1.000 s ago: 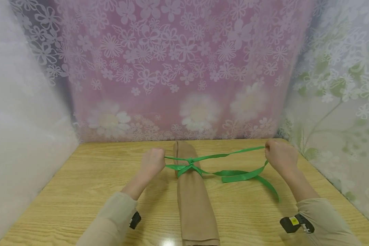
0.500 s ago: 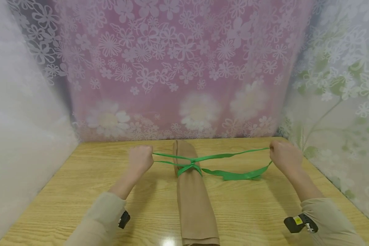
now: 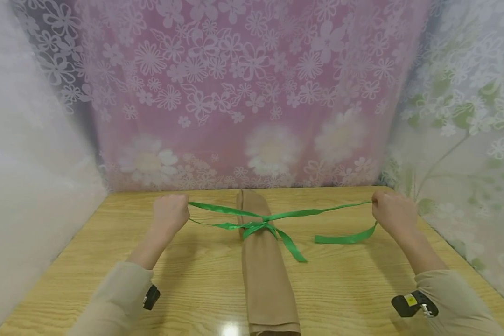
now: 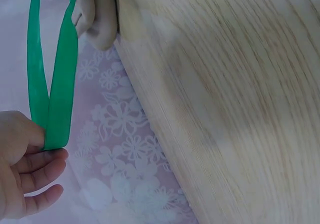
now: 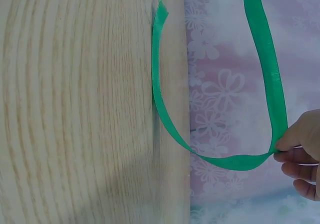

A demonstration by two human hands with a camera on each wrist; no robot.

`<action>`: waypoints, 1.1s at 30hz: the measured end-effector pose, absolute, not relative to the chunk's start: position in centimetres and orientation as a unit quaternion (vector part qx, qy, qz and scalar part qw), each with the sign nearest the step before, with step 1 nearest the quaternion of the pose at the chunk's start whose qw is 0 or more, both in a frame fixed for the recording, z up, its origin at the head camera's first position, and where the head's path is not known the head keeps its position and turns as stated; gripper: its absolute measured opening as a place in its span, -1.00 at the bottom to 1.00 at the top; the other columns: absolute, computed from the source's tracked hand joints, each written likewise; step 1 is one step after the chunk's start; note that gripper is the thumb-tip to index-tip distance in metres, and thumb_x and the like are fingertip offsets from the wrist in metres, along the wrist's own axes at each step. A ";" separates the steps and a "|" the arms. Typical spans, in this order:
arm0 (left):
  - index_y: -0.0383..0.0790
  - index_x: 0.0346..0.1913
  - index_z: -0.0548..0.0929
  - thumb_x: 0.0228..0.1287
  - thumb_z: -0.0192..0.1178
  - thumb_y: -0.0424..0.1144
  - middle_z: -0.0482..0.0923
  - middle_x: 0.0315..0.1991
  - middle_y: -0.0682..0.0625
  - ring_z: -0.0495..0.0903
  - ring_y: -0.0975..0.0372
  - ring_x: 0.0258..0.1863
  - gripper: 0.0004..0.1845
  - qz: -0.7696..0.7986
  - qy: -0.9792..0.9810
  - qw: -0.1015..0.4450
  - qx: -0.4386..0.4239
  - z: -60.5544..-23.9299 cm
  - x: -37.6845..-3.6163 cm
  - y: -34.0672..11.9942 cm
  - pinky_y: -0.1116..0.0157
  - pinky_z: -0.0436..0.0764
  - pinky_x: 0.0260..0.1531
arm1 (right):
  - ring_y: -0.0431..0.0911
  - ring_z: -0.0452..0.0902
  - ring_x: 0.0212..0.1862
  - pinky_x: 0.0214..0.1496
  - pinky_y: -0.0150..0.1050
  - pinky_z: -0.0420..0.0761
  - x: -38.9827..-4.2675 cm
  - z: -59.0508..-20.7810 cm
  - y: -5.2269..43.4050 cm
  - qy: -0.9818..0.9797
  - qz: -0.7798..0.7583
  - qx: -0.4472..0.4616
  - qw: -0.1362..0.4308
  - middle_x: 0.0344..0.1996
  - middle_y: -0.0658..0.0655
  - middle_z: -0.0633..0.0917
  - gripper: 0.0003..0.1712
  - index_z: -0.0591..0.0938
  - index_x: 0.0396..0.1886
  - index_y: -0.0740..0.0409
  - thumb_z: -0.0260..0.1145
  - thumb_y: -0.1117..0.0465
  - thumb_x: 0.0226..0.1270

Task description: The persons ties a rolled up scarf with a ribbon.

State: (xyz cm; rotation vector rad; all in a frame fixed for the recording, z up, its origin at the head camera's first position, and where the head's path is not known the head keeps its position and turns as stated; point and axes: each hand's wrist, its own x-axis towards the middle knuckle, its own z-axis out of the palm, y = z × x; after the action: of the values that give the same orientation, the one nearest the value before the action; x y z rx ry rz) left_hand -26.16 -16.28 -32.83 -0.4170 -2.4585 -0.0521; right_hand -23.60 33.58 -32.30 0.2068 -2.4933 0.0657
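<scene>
A brown folded cloth bundle (image 3: 269,284) lies lengthwise on the table, with a green ribbon (image 3: 296,213) tied round its far part. The ribbon crosses in a knot on top of the bundle. To the left, my left hand (image 3: 171,214) pinches a ribbon loop between thumb and fingers; both strands of the loop (image 4: 62,99) run up from it in the left wrist view. On the right, my right hand (image 3: 395,214) pinches the other strand, drawn fairly straight to the knot. A loose tail (image 5: 159,74) curves down from those fingers. One short end hangs right of the knot.
The wooden table (image 3: 340,294) ends at a pink floral curtain (image 3: 252,116) behind. Pale patterned sheets stand at the left side (image 3: 38,140) and the right side (image 3: 466,154). Each forearm carries a black wrist camera (image 3: 415,304).
My left hand has moved well to the left, lengthening the loop. The right hand has shifted slightly right. A ribbon end that reached toward the right hand now hangs short beside the knot.
</scene>
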 end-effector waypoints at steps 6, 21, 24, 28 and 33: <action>-0.07 -0.82 -0.06 -0.40 -0.09 -0.73 -0.16 -0.83 0.14 -0.14 0.32 -0.77 -0.49 -0.007 -0.924 0.347 -0.162 -32.5 -25.9 -17.6 0.44 -0.09 -0.74 | -0.16 0.02 -0.75 -0.75 -0.34 0.02 -23.6 -32.4 34.0 -0.949 0.025 0.083 0.303 -0.82 0.01 0.37 -0.74 0.67 -0.42 0.36 0.06 0.52 -0.02; -0.07 -0.83 -0.04 -0.42 -0.11 -0.70 -0.15 -0.83 0.14 -0.14 0.32 -0.76 -0.52 -0.016 -0.915 0.376 -0.148 -31.9 -25.5 -19.8 0.42 -0.08 -0.76 | -0.09 0.14 -0.75 -0.81 -0.26 0.18 -23.6 -32.3 35.0 -0.959 0.025 0.047 0.277 -0.86 0.02 0.35 -0.80 0.62 -0.42 0.38 0.09 0.45 -0.02; -0.07 -0.83 -0.04 -0.41 -0.11 -0.70 -0.15 -0.83 0.14 -0.14 0.32 -0.76 -0.53 -0.013 -0.918 0.371 -0.142 -31.9 -25.4 -20.3 0.41 -0.08 -0.76 | -0.10 0.14 -0.76 -0.82 -0.25 0.20 -23.7 -32.4 35.2 -0.958 0.025 0.048 0.280 -0.86 0.02 0.36 -0.80 0.61 -0.39 0.40 0.09 0.45 -0.02; -0.07 -0.83 -0.04 -0.37 -0.12 -0.70 -0.15 -0.82 0.15 -0.14 0.33 -0.76 -0.53 -0.009 -0.923 0.360 -0.134 -31.8 -25.3 -21.0 0.42 -0.08 -0.76 | -0.13 0.09 -0.78 -0.83 -0.27 0.17 -23.7 -32.6 35.5 -0.952 0.023 0.061 0.299 -0.89 -0.01 0.34 -0.77 0.60 -0.37 0.44 0.09 0.47 -0.05; -0.06 -0.83 -0.06 -0.37 -0.14 -0.70 -0.16 -0.83 0.15 -0.16 0.33 -0.77 -0.52 -0.001 -0.928 0.350 -0.129 -31.6 -25.0 -21.8 0.42 -0.09 -0.75 | -0.18 -0.03 -0.78 -0.78 -0.33 0.04 -23.5 -32.7 35.5 -0.948 0.016 0.070 0.311 -0.93 -0.04 0.27 -0.73 0.64 -0.36 0.43 0.05 0.49 -0.04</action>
State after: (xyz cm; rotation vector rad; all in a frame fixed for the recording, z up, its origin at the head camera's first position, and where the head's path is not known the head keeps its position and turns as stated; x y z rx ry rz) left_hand -25.02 -21.85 -31.62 -0.3347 -2.4040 -0.0034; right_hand -23.52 35.50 -32.68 0.1853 -2.5012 0.0423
